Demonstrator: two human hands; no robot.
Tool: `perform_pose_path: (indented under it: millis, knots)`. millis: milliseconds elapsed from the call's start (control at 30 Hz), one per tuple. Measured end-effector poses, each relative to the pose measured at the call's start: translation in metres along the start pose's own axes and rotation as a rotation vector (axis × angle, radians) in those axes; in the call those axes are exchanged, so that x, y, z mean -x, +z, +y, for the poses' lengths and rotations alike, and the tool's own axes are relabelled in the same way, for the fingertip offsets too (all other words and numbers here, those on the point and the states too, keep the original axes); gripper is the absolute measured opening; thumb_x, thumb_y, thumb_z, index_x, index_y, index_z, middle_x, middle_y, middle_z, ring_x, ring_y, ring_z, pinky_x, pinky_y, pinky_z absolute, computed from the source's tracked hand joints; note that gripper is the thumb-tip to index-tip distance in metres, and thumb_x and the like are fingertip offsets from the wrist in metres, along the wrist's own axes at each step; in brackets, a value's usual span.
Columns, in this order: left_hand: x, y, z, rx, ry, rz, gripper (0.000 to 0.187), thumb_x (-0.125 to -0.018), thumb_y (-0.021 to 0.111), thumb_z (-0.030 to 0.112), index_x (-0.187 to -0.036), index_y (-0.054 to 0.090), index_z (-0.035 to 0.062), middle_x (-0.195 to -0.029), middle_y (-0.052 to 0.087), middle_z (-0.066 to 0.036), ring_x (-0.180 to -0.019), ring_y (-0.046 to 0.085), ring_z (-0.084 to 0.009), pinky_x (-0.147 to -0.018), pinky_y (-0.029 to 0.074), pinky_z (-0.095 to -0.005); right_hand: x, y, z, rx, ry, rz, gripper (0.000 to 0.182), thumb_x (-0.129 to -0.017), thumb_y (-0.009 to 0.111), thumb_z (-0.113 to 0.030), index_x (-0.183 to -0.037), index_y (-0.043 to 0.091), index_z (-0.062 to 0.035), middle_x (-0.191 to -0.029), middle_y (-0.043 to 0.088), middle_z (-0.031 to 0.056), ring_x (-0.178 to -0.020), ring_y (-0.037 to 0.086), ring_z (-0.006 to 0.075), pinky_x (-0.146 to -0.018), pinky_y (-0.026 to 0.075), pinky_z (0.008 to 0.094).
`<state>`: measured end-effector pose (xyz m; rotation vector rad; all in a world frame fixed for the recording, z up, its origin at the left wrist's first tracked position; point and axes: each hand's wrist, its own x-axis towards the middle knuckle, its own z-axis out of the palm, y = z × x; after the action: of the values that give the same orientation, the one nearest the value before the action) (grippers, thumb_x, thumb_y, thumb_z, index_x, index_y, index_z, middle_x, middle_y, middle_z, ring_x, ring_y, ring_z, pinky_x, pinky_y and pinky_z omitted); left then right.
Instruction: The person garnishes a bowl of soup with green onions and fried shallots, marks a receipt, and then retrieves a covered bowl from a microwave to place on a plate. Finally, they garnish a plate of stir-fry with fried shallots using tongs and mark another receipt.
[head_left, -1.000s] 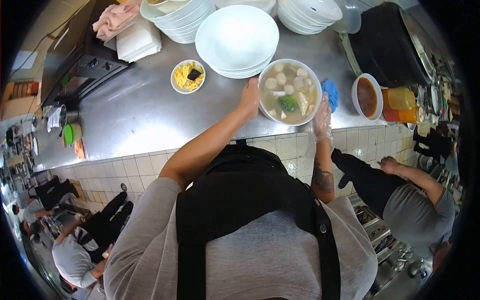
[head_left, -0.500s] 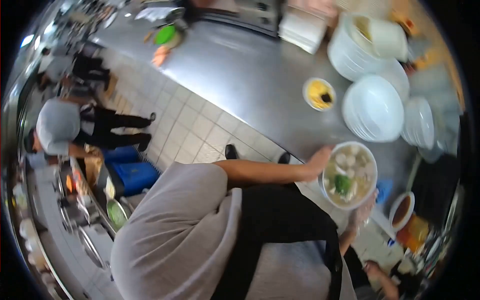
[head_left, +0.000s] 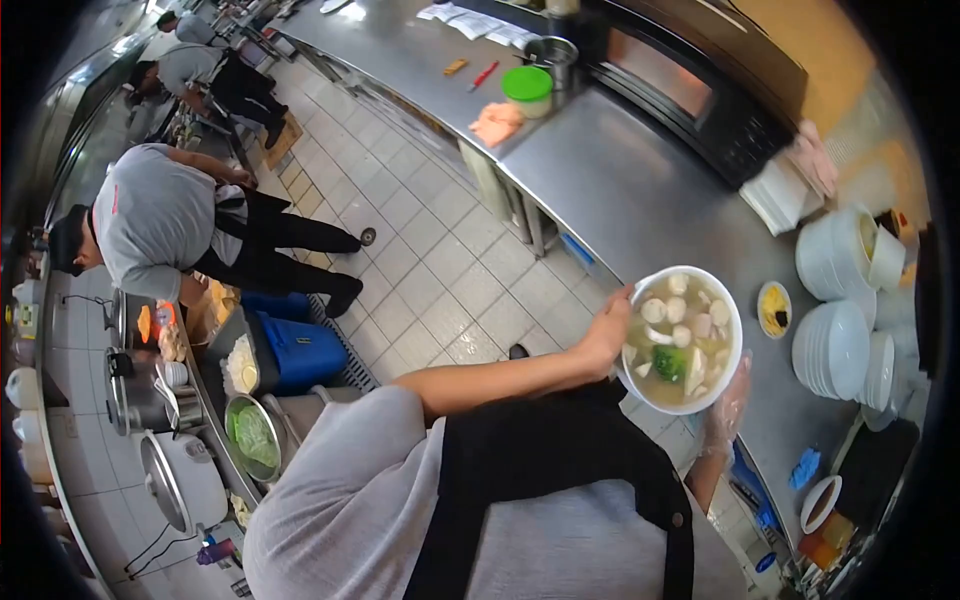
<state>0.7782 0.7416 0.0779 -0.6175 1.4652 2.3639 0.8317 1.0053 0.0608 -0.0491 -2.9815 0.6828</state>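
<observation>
Between my two hands is a white bowl of soup (head_left: 705, 335), with pale round balls, chunks and a green broccoli floret in cloudy broth. My left hand (head_left: 608, 333), bare, grips the bowl's left rim. On the lower right side, my right hand (head_left: 727, 408) in a clear plastic glove supports the bowl; some of its fingers are hidden beneath. The bowl is held in the air beside the steel counter (head_left: 640, 190). Nearby on the counter are a small dish of yellow strips (head_left: 773, 300) with something dark on top, and stacked white bowls (head_left: 832, 345).
A microwave-like black oven (head_left: 690, 90), a green-lidded tub (head_left: 527, 90) and an orange cloth (head_left: 497, 123) are on the counter. A co-worker (head_left: 165, 220) bends over the opposite worktop, near a blue bin (head_left: 300, 350). Others stand farther back. Tiled floor (head_left: 430, 270) lies between.
My view has swung to the left, bringing more floor, oven and co-workers into sight. Both hands still hold the soup bowl, which is now farther from the stacked bowls.
</observation>
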Motion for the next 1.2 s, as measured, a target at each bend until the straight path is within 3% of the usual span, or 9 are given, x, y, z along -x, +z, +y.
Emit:
perform_pose_path:
  millis: [200,267,400,467,567,733,833,1133,1200]
  knots:
    - [-0.015,-0.116,0.121,0.236,-0.002,0.151,0.047,-0.094,0.033,0.022,-0.134,0.042,-0.0015,-0.125,0.055,-0.016,-0.113,0.053,-0.0243,-0.097,0.044,-0.0340,-0.096,0.079,-0.154,-0.480,0.122,-0.061,0.056,-0.100,0.030,-0.043,-0.135,0.041,-0.0004,-0.141,0.039,0.0221,-0.132,0.036,0.0330,-0.111,0.026,0.0375]
    - [-0.038,-0.164,0.150,0.244,0.042,0.145,0.047,-0.094,0.033,0.021,-0.134,0.042,-0.0016,-0.124,0.055,-0.017,-0.113,0.054,-0.0249,-0.097,0.044,-0.0350,-0.136,0.073,-0.229,-0.734,0.153,-0.412,0.057,-0.101,0.026,-0.044,-0.135,0.041,-0.0008,-0.133,0.049,0.0189,-0.122,0.047,0.0290,-0.106,0.033,0.0365]
    - [-0.072,-0.233,0.210,0.227,0.132,0.180,0.046,-0.093,0.032,0.020,-0.132,0.044,-0.0019,-0.124,0.055,-0.018,-0.111,0.055,-0.0264,-0.097,0.045,-0.0367,-0.193,0.137,-0.308,-0.917,0.218,-0.357,0.050,-0.101,0.031,-0.037,-0.132,0.047,0.0004,-0.120,0.058,0.0123,-0.105,0.057,0.0238,-0.096,0.040,0.0359]
    - [-0.094,-0.267,0.244,0.254,0.150,0.184,0.045,-0.093,0.032,0.020,-0.130,0.045,-0.0022,-0.123,0.055,-0.018,-0.111,0.055,-0.0269,-0.097,0.045,-0.0370,-0.228,0.181,-0.334,-0.748,0.000,-0.293,0.042,-0.098,0.041,-0.027,-0.129,0.052,-0.0010,-0.117,0.059,0.0087,-0.099,0.059,0.0216,-0.095,0.040,0.0352]
    - [-0.133,-0.313,0.299,0.279,0.163,0.233,0.043,-0.093,0.033,0.020,-0.128,0.046,-0.0026,-0.122,0.056,-0.019,-0.111,0.055,-0.0278,-0.096,0.045,-0.0377,-0.287,0.239,-0.382,-0.698,0.058,-0.353,0.042,-0.092,0.049,-0.021,-0.129,0.053,-0.0038,-0.127,0.056,0.0093,-0.111,0.055,0.0202,-0.106,0.032,0.0357]
    - [-0.192,-0.364,0.390,0.181,0.166,0.318,0.043,-0.095,0.035,0.024,-0.125,0.049,-0.0031,-0.121,0.057,-0.018,-0.111,0.056,-0.0269,-0.095,0.046,-0.0378,-0.360,0.259,-0.487,-0.356,-0.133,-0.260,0.044,-0.091,0.049,-0.018,-0.133,0.050,-0.0038,-0.133,0.052,0.0110,-0.118,0.052,0.0216,-0.110,0.027,0.0396]
    - [-0.246,-0.407,0.428,0.164,0.162,0.281,0.043,-0.095,0.035,0.025,-0.125,0.049,-0.0035,-0.121,0.057,-0.017,-0.111,0.055,-0.0270,-0.096,0.045,-0.0379,-0.411,0.327,-0.498,1.106,-0.821,0.617,0.045,-0.090,0.049,-0.018,-0.133,0.050,-0.0036,-0.133,0.053,0.0123,-0.118,0.052,0.0212,-0.109,0.029,0.0417]
    - [-0.396,-0.498,0.497,0.092,0.198,0.052,0.042,-0.096,0.034,0.021,-0.126,0.048,-0.0051,-0.122,0.056,-0.017,-0.113,0.054,-0.0265,-0.099,0.042,-0.0371,-0.517,0.406,-0.574,1.234,-0.658,0.647,0.040,-0.092,0.047,-0.018,-0.129,0.053,-0.0030,-0.121,0.060,0.0111,-0.107,0.057,0.0213,-0.101,0.037,0.0398]
    - [-0.431,-0.510,0.510,0.082,0.174,0.008,0.041,-0.097,0.033,0.020,-0.125,0.049,-0.0053,-0.122,0.057,-0.016,-0.113,0.055,-0.0257,-0.098,0.043,-0.0365,-0.538,0.447,-0.563,1.008,-0.661,0.545,0.037,-0.095,0.043,-0.020,-0.127,0.055,-0.0034,-0.118,0.062,0.0125,-0.099,0.059,0.0253,-0.094,0.040,0.0401]
